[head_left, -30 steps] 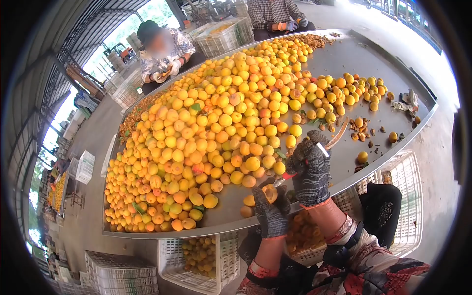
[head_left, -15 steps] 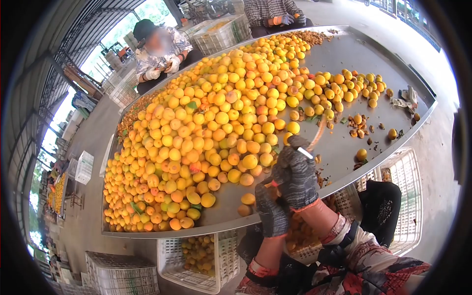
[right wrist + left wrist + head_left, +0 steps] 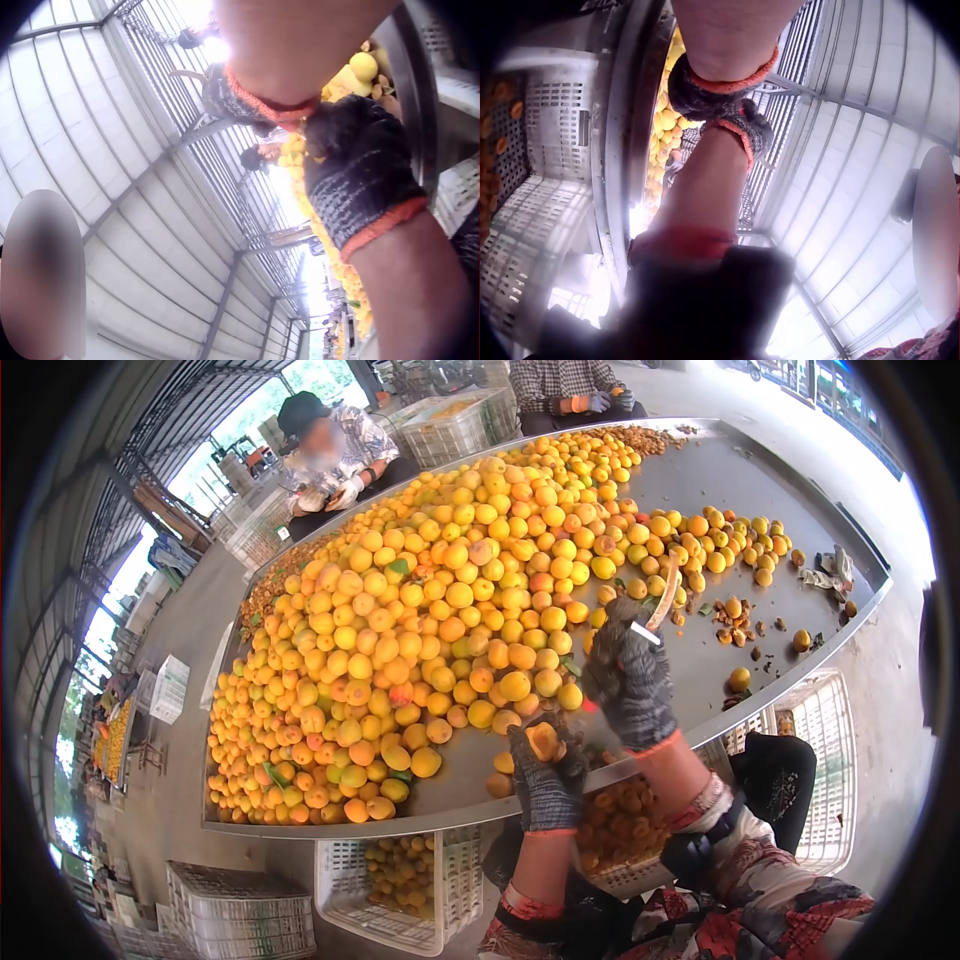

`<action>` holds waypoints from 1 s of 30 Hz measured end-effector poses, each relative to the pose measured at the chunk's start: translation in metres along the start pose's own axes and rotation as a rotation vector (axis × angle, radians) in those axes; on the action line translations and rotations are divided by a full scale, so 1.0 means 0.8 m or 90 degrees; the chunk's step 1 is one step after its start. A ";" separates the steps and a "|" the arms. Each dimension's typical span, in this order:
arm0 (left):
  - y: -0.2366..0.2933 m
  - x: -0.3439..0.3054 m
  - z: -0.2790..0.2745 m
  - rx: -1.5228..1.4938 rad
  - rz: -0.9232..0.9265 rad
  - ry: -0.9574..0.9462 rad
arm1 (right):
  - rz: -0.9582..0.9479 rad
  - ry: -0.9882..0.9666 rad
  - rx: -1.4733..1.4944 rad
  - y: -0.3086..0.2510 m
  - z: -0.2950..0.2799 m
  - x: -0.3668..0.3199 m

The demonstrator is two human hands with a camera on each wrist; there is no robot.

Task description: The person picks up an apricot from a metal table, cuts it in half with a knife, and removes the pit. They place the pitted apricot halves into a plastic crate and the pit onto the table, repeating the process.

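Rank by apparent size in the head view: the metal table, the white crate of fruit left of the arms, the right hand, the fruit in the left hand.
1. Table.
2. Crate.
3. Right hand, gripping a knife; its nearness to the camera enlarges it.
4. Fruit held in the left hand.

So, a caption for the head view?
Gloved left hand holds an apricot, right hand a knife, at a table heaped with fruit.

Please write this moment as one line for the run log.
left hand: holds apricot | right hand: grips knife, blade up | setting: metal table, apricot pile, crate below
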State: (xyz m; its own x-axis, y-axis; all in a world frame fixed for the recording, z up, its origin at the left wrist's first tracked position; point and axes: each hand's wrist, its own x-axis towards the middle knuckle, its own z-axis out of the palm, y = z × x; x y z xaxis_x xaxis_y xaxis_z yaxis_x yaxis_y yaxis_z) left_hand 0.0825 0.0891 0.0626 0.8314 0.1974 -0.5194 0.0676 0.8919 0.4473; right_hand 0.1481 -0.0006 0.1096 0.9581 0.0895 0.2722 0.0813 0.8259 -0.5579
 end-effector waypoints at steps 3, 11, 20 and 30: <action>0.004 0.002 -0.014 0.023 0.021 -0.021 | 0.065 -0.171 -0.642 -0.019 -0.016 -0.019; -0.012 -0.029 -0.015 0.375 0.156 -0.190 | -0.090 -0.311 -0.934 -0.042 -0.045 -0.094; -0.027 -0.033 -0.021 0.622 0.291 -0.388 | 0.004 -0.223 -0.971 -0.076 -0.056 -0.137; 0.006 -0.006 -0.036 0.947 0.683 -0.144 | 0.074 -0.257 -1.029 -0.090 -0.053 -0.108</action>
State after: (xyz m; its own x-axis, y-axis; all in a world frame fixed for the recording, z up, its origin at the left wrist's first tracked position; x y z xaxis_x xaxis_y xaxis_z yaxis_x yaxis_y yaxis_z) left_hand 0.0627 0.1039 0.0462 0.8809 0.2050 0.4265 -0.2086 -0.6407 0.7389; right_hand 0.0711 -0.0915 0.0926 0.8725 0.4453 0.2012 0.4463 -0.5586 -0.6992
